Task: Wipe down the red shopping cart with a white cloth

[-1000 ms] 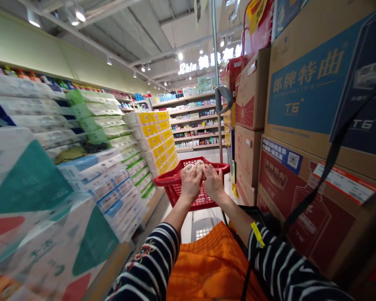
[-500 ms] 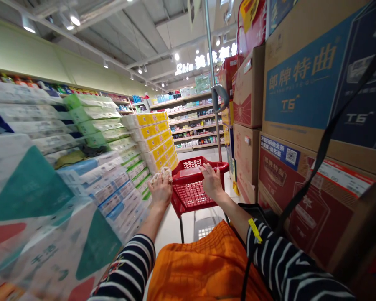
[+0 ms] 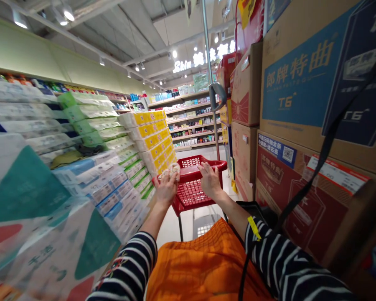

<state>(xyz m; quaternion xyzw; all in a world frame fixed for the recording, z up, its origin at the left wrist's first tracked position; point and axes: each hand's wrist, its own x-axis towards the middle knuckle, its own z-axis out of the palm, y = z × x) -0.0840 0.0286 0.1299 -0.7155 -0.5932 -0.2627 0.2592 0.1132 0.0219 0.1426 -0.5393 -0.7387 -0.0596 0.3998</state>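
A patterned pale cloth (image 3: pixel 174 170) is bunched under the fingers of my left hand (image 3: pixel 166 190), which presses it onto the left part of a red shopping cart handle (image 3: pixel 191 170). My right hand (image 3: pixel 210 184) is on the right part of the same handle, its fingers curved over the bar. Beyond and below the handle is the red mesh basket of the shopping cart (image 3: pixel 191 194). Part of the handle is hidden behind both hands, and the fingertips under the cloth do not show.
Stacked tissue packs (image 3: pixel 153 138) and large wrapped bundles (image 3: pixel 50 234) line my left. Tall cartons (image 3: pixel 301 83) rise close on the right. A metal pole (image 3: pixel 210 62) stands ahead of the cart, before stocked shelves (image 3: pixel 194 125). A dark strap (image 3: pixel 319 167) crosses the right side.
My left hand has slid the cloth a little to the right along the handle, uncovering its left end. My right hand stays in place on the bar.
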